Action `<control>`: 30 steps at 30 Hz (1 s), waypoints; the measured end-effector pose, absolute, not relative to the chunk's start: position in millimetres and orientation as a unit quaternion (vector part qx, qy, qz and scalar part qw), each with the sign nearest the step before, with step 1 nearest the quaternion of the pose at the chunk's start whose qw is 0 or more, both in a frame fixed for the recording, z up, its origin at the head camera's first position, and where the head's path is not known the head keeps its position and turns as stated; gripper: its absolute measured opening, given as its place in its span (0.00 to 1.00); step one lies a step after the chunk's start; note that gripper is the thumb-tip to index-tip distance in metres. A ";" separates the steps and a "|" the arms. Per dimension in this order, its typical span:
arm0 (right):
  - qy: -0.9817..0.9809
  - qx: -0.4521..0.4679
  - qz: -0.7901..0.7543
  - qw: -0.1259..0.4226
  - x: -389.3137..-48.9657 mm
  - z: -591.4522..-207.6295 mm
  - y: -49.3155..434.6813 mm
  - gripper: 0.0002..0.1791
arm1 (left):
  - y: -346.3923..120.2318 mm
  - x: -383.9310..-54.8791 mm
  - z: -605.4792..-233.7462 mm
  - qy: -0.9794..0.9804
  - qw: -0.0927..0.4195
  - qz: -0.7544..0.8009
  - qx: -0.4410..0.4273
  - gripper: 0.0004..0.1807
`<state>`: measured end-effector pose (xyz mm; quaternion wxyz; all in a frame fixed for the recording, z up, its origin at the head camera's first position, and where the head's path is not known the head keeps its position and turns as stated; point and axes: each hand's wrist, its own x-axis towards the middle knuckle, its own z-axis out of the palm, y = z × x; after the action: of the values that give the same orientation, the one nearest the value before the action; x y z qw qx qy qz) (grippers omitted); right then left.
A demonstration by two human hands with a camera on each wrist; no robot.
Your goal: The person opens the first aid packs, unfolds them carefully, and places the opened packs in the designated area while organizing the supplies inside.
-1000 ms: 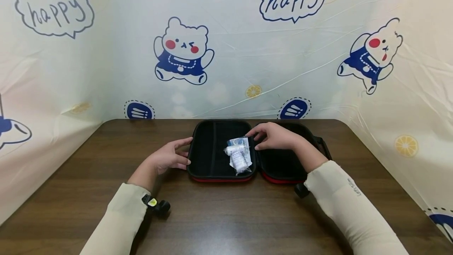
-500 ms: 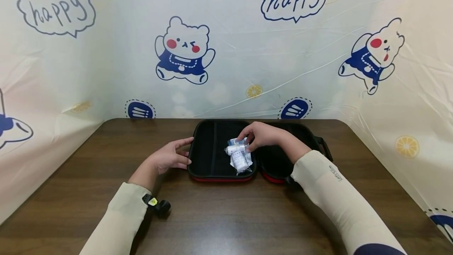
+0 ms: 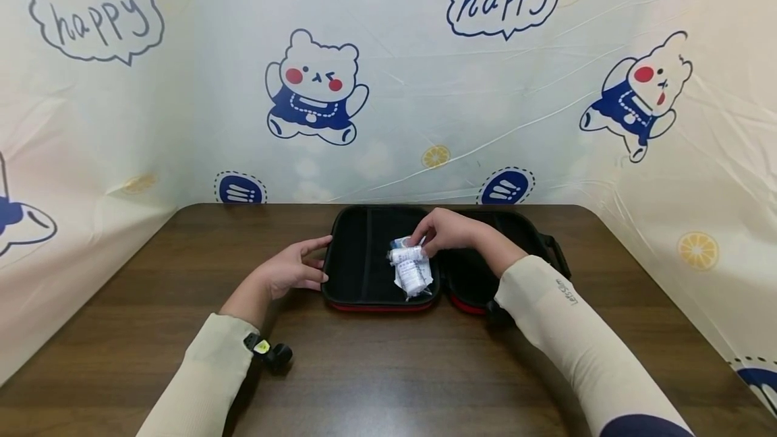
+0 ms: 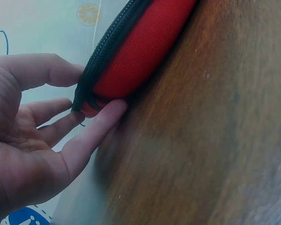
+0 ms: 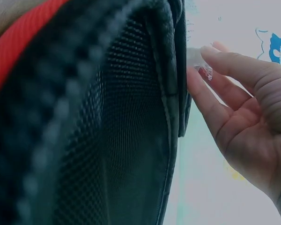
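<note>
An unzipped black case with red sides [image 3: 349,255] lies spread flat on the table. In its left half sit a white roll in clear plastic wrap [image 3: 405,255], a larger wrapped white roll [image 3: 413,279] and a partly hidden blue-and-white packet [image 3: 399,243]. My right hand [image 3: 452,229] reaches over the hinge and pinches the smaller roll's wrapper; in the right wrist view, clear plastic [image 5: 203,70] shows at the fingertips. My left hand [image 3: 291,267] rests extended fingers on the case's left edge. In the left wrist view its thumb touches the red side [image 4: 140,51] near the tabletop.
The case's right half [image 3: 470,282] lies under my right forearm, with a black handle [image 3: 557,255] at its right. Black mesh [image 5: 126,117] lines it in the right wrist view. Behind the brown wooden table [image 3: 376,376] hangs a printed backdrop [image 3: 388,86].
My right hand has moved left from the hinge to the wrapped rolls and taken hold of the smaller one's wrapper. The contents have shifted slightly. My left hand stays put.
</note>
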<state>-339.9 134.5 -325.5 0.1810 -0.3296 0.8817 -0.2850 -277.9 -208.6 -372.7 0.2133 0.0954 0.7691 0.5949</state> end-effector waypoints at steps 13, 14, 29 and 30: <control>0.854 -0.272 -0.402 0.188 -340.5 -321.7 159.4 0.13 | -207.8 -277.3 -372.7 0.769 0.213 0.596 0.092 0.48; 0.851 -0.270 -0.408 0.188 -340.3 -321.4 162.0 0.13 | -207.6 -277.3 -372.8 0.768 0.214 0.597 0.092 0.48; 0.793 -0.217 -0.535 0.193 -336.9 -320.9 211.5 0.18 | -205.5 -275.1 -371.7 0.770 0.211 0.596 0.092 0.47; 0.789 -0.215 -0.542 0.193 -337.4 -321.5 214.6 0.18 | -205.6 -274.9 -371.5 0.771 0.210 0.595 0.091 0.47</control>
<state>-337.4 214.6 -321.5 0.1931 -0.2153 0.7891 -0.5420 -274.9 -205.6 -371.5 0.2098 0.0908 0.7706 0.5948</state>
